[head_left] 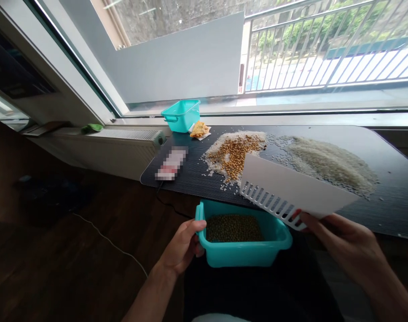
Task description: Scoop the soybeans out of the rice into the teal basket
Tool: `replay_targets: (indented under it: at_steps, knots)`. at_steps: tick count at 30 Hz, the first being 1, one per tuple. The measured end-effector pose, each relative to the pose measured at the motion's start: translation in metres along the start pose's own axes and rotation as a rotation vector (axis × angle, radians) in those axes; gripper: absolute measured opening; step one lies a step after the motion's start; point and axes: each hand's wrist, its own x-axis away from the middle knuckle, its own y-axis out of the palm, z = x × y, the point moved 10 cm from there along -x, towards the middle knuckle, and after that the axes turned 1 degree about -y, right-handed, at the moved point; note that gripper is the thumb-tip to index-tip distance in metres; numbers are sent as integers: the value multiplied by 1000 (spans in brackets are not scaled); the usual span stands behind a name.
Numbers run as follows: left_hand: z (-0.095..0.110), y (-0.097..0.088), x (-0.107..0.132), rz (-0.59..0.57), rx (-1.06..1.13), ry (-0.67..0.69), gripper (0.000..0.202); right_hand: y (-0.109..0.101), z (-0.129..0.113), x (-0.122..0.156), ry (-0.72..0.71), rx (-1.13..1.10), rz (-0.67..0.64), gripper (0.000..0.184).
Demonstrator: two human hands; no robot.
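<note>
My left hand point(185, 243) grips the left rim of a turquoise plastic basin point(244, 255), thumb on top and fingers beneath. Small green beans point(235, 227) lie inside it, and it sits over my lap by the table's front edge. In my right hand point(338, 239) is a white slotted plastic panel point(291, 188), held by its lower edge and tilted over the table edge and the basin's right side. Behind the panel's left end spreads a heap of yellow-brown beans point(235, 154) mixed with white grains. A pile of pale rice point(331, 163) lies farther right.
A second turquoise basin point(182, 117) stands at the table's back left, beside a crumpled yellow cloth-like thing point(199, 129). A blurred pale object point(172, 164) with a cord lies on the dark table point(193, 179). A radiator point(123, 143) stands left, with the window behind.
</note>
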Motion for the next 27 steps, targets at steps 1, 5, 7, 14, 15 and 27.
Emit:
replay_targets:
  at_steps: [1, 5, 7, 14, 15, 27]
  knots:
    - [0, 0, 0, 1, -2, -1, 34, 8, -6, -3, -31, -29, 2, 30]
    - [-1, -1, 0, 11, -3, -8, 35, 19, -15, -14, -44, 26, 48, 29]
    - [-2, 1, 0, -3, -9, -11, 36, 9, -13, -18, -26, 88, 95, 29]
    - [-7, 6, -3, -7, -13, -24, 34, -52, -10, -22, 19, 252, 315, 28]
    - [-7, 7, -3, -6, -10, -26, 34, -57, -10, -21, 20, 237, 327, 27]
    - [-10, 9, -4, 11, -35, -55, 36, 28, -20, 9, -52, -132, -120, 33]
